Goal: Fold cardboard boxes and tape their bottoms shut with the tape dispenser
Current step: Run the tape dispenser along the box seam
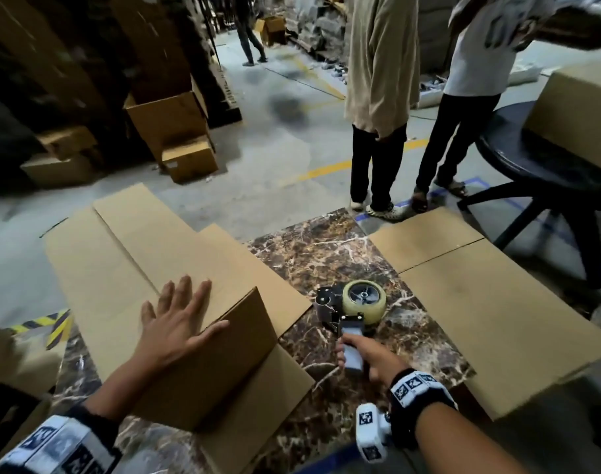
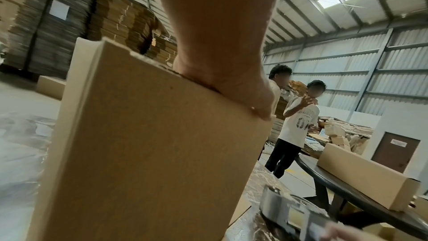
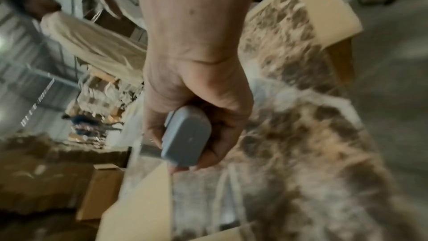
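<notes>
The left hand [image 1: 176, 323] lies flat, fingers spread, on top of the folded cardboard box [image 1: 220, 357] at the near left of the marble table [image 1: 326, 248]. The right hand [image 1: 371, 362] grips the grey handle of the tape dispenser [image 1: 352, 309], which rests on the table just right of the box. Flat cardboard sheets [image 1: 480, 302] lie to the far left and right

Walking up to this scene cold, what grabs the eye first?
The tape dispenser mid-table on brown marble, its grey handle in the right hand. Left of it, the left hand lies flat on a folded cardboard box; two people stand beyond.
</notes>
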The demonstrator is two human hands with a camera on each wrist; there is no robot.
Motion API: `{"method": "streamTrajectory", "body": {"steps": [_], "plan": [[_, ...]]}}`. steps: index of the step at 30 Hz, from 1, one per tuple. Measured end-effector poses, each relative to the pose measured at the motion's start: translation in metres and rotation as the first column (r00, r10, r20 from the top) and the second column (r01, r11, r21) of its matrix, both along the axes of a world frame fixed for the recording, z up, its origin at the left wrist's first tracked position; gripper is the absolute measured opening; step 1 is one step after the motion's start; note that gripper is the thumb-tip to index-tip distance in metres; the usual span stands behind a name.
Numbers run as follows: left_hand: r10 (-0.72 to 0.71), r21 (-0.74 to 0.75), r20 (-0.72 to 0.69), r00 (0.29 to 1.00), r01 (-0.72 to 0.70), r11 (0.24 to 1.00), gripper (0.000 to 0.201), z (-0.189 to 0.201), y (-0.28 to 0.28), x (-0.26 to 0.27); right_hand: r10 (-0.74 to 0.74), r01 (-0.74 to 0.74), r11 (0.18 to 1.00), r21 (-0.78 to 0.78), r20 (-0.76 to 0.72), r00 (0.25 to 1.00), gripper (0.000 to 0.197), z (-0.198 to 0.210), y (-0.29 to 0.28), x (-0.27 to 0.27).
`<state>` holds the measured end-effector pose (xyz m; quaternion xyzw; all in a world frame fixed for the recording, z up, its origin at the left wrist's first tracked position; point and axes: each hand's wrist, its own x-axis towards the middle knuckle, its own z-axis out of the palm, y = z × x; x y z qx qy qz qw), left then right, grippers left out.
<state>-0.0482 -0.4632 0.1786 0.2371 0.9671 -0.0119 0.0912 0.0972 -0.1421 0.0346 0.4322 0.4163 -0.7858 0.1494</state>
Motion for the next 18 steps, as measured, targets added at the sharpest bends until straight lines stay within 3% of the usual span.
{"method": "streamTrajectory", "body": {"steps": [2,5,9,13,16,18], "plan": [[-0.014,0.023,0.042,0.999,0.013,1.0,0.107,0.004,-0.003,-0.003,-0.071,0.069,0.993,-0.095,-0.016,0.997,0.024,0.027,-0.006,-0.021],[-0.07,0.103,0.019,0.997,0.068,0.992,0.093,0.011,-0.013,-0.014,-0.097,0.094,0.995,-0.035,-0.082,0.992,0.02,0.074,-0.026,-0.044],[-0.214,0.147,-0.122,0.969,0.231,0.962,0.062,0.019,-0.029,-0.038,0.024,0.038,0.95,0.31,-0.192,0.981,0.012,0.141,-0.07,-0.084],[-0.329,0.306,-0.241,0.913,0.394,0.867,0.037,0.023,-0.043,-0.073,0.037,0.155,0.767,0.623,-0.284,0.958,0.016,0.207,-0.13,-0.13],[-0.372,0.4,-0.285,0.884,0.462,0.792,0.025,0.027,-0.054,-0.097,0.061,0.201,0.714,0.671,-0.345,0.936,0.021,0.225,-0.178,-0.161],[-0.322,0.464,-0.338,0.884,0.454,0.761,0.024,0.029,-0.064,-0.113,0.053,0.221,0.702,0.677,-0.359,0.932,0.026,0.224,-0.208,-0.18]]}}
